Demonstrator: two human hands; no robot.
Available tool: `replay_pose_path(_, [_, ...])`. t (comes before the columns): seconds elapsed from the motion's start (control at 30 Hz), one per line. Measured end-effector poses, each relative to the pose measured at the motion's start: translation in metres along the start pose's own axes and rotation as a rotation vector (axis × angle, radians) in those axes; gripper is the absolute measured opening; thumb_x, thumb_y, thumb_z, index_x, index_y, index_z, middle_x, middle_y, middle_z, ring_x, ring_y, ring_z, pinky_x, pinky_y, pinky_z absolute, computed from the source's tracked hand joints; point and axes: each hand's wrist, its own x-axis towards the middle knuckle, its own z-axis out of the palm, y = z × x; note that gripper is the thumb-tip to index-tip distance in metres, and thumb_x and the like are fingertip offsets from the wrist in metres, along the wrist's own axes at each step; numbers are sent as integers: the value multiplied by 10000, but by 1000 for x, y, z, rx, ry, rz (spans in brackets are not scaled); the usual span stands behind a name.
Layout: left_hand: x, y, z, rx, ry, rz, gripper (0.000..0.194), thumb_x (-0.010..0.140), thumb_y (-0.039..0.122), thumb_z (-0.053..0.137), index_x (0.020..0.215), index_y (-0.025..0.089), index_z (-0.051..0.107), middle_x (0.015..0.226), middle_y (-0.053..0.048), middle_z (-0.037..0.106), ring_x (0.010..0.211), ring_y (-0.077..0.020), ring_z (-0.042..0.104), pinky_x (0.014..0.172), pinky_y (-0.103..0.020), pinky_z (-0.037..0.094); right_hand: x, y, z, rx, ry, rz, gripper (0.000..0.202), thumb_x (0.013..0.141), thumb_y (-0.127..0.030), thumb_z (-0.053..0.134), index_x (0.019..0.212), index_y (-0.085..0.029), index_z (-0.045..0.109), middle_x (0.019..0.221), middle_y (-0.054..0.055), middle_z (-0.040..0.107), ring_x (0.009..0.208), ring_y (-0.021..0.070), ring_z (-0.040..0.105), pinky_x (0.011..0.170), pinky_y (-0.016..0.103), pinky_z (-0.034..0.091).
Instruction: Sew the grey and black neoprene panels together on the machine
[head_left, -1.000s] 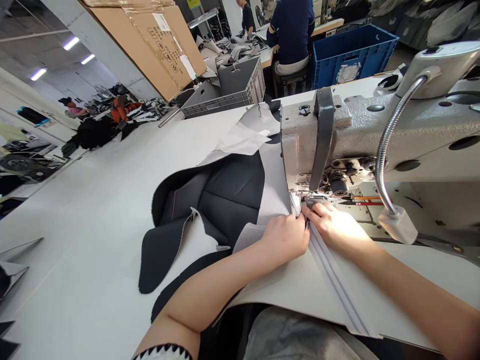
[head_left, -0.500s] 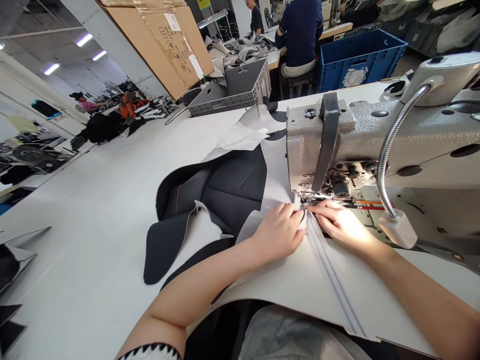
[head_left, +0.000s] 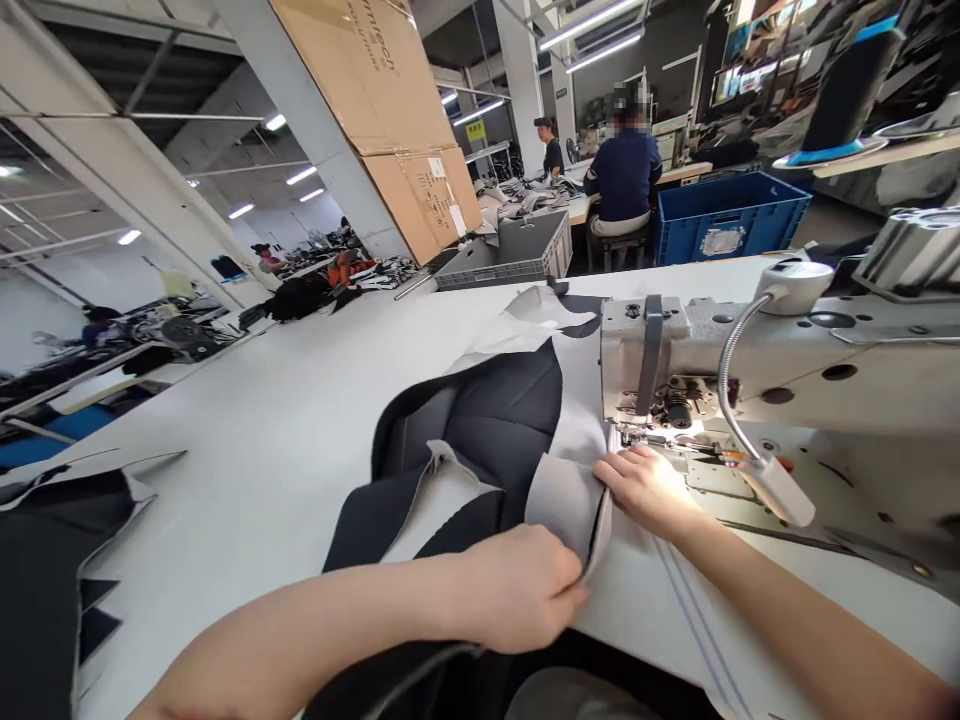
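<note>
A black and grey sewn fabric piece (head_left: 495, 415) lies on the white table, its grey edge running under the head of a sewing machine (head_left: 637, 350). My left hand (head_left: 529, 585) is closed on that edge near the table's front, fingers curled round the fabric. Higher up, close to the needle area, my right hand (head_left: 645, 485) pinches the same edge between thumb and fingers. A pale striped tape (head_left: 694, 610) trails from below my right hand over the table's front edge. The machine's lamp (head_left: 780, 490) lights my right hand.
More black fabric (head_left: 45, 580) lies at the left. A grey crate (head_left: 510, 255) and a cardboard box (head_left: 435, 205) stand behind the table, with a blue crate (head_left: 731, 215) further right. A seated person (head_left: 622, 175) works beyond them.
My left hand has moved from beside the needle down toward the table's front, now holding the fabric edge there. My right hand has shifted onto the edge. The view has tilted up.
</note>
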Motion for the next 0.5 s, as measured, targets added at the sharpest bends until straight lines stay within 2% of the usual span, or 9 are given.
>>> replay_pose_path(0.1, [23,29,1,49,-185,61,376,912,318,398,873,132,722,805,-100,711,701,-219,670,468,-257,375,-8,-4,2,-42,12,5,181,840,-57,464,736,-191,528,655,13,542,549,155,456,575,321,274])
replay_pose_path(0.17, [34,38,2,145,-275,131,378,888,302,411,909,113,738,828,-126,720,714,-237,675,440,-271,336,-20,-4,-4,-59,-5,-5,172,820,-48,480,735,-192,521,655,12,533,547,157,454,566,316,274])
replay_pose_path(0.33, [32,33,-8,190,-260,196,365,876,290,427,893,122,750,816,-117,727,696,-216,674,444,-269,343,-33,2,-18,-94,-103,37,155,777,-33,537,776,-187,525,751,41,568,648,174,521,598,291,351])
replay_pose_path(0.5, [28,36,-15,268,-225,178,314,870,272,459,784,131,726,758,-100,715,638,-217,666,429,-285,332,-11,2,-1,-95,-159,88,171,777,-19,511,759,-184,552,714,47,590,585,169,517,534,285,359])
